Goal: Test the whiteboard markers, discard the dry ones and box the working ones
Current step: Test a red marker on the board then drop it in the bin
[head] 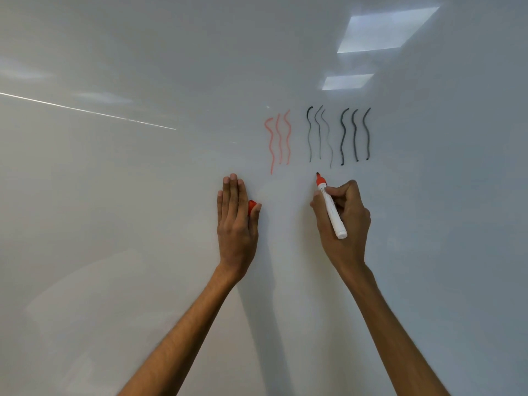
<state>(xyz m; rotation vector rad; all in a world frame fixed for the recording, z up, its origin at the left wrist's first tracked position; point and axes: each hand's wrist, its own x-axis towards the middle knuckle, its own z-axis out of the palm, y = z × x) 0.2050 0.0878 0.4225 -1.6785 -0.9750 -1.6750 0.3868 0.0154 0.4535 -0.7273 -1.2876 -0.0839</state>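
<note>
A white marker (pixel 331 208) with a red collar was clamped in the curled grip of the right hand (pixel 347 212), its uncapped tip held close to the whiteboard (pixel 143 195), just below wavy black lines (pixel 340 135). A red cap (pixel 251 206) was pinched under the thumb of the left hand (pixel 235 221), whose straight fingers were laid flat on the board, below three wavy red lines (pixel 278 138).

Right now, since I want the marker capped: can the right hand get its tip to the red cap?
Probably yes. Only bare whiteboard lies between the right hand, which grips the marker, and the cap that the left hand pinches with its thumb and half hides.
</note>
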